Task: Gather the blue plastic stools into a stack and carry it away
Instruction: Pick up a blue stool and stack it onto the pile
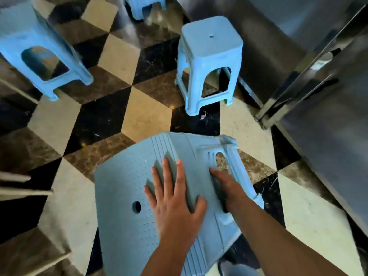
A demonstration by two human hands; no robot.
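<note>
A blue plastic stool (123,196) is tilted close below me, its dotted seat with a round hole facing up. My left hand (173,200) lies flat on the seat with fingers spread and straight. My right hand (225,186) grips the stool's side near a leg opening, its fingers curled over the edge. A second blue stool (209,56) stands upright ahead near the steel cabinet. A third stool (35,50) stands at the far left. A fourth stool (145,6) shows partly at the top edge.
The floor (147,116) has a cube pattern of cream, brown and black tiles. Stainless steel cabinets (328,96) fill the right side. Pale table or bench edges (23,188) jut in at the left.
</note>
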